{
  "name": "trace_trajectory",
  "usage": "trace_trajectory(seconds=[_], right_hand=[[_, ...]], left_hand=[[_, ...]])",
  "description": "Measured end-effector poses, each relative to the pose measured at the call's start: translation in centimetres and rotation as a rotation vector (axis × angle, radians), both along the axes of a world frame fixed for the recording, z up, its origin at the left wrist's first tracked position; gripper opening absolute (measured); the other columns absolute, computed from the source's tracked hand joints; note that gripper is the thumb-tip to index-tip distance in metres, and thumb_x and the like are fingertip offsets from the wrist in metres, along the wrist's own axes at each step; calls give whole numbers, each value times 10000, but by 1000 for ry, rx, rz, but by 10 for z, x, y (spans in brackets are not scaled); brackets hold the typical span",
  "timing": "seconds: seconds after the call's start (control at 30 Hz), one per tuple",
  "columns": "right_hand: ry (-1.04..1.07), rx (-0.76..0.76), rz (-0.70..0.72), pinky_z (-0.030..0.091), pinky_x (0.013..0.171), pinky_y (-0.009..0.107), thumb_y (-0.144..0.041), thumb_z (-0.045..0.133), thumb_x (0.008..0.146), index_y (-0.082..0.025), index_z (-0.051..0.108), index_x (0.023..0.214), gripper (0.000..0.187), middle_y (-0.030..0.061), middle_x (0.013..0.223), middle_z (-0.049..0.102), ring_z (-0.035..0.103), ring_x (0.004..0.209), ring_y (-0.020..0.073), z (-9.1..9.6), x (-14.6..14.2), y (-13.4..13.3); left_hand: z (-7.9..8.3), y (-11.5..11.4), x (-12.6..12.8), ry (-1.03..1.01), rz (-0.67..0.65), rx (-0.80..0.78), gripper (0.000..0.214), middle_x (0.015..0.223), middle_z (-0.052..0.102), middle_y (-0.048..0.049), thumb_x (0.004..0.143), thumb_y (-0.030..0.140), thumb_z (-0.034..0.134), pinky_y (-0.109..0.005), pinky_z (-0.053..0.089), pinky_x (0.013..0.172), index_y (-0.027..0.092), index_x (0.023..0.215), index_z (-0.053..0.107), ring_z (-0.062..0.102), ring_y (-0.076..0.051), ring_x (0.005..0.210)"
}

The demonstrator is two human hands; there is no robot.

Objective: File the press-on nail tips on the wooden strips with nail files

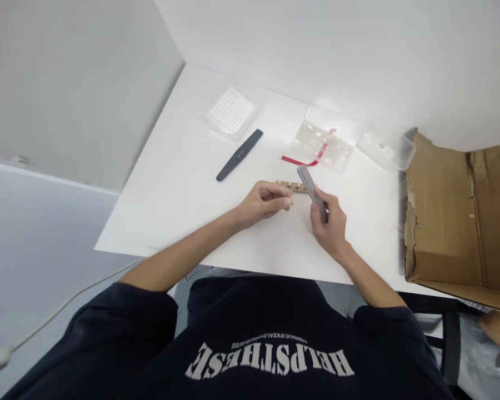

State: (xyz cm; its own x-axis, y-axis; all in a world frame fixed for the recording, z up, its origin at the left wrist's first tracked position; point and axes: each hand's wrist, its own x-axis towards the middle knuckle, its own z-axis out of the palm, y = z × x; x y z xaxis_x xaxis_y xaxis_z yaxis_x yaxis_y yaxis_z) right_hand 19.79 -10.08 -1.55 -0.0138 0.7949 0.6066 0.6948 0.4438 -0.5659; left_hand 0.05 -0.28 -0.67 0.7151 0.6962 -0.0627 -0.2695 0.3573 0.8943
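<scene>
My left hand is pinched shut, thumb against forefinger, on a small pale piece, perhaps a false nail; most of it is hidden by the fingertips. In my right hand is a thick grey nail file, its free end tilted up and away, a little apart from the left fingertips. Just behind both hands lies a narrow brown strip with several small metallic pegs, partly covered by the left hand and the file. A dark nail file rests on the table to the left.
On the white table stand a clear tray with a white gridded insert and a clear compartment box. A red strip crosses that box. Clear packaging and an open cardboard box are at right.
</scene>
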Motion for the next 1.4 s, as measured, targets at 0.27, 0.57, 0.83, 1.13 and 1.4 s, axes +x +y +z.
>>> trace_trajectory(seconds=[0.27,0.57,0.83,1.13,1.4], right_hand=[[50,39,59,529,553,287,-178,536,1038,-249,561,1428,398,3,856,631,570,628,140,1,-3,-3],[-2,143,142,554,594,282,-122,530,1025,-310,459,1575,586,15,921,672,640,736,165,5,-3,-2],[-52,126,114,593,634,293,-140,535,1023,-297,473,1558,561,32,954,695,663,759,167,2,-1,-3],[-76,127,58,558,559,274,-141,531,1028,-268,520,1500,489,24,915,685,634,682,150,3,-4,-4],[-160,184,73,624,636,309,-83,573,991,-293,473,1575,629,52,959,709,695,800,190,-3,2,-2]], left_hand=[[2,2,-2,-84,-169,-170,368,622,630,27,767,447,936,-175,81,286,126,744,755,293,22,295],[2,3,-2,-63,-192,-146,409,541,565,37,739,479,942,-201,72,287,129,701,734,275,8,287],[4,4,-1,-70,-174,-145,415,557,574,34,742,480,943,-199,71,289,130,688,726,286,8,290],[6,5,-2,-94,-122,-184,459,609,574,39,710,494,961,-196,53,292,124,677,692,252,29,311],[11,6,-3,-82,80,-151,420,638,598,45,701,471,966,-202,72,299,130,742,724,269,24,337]])
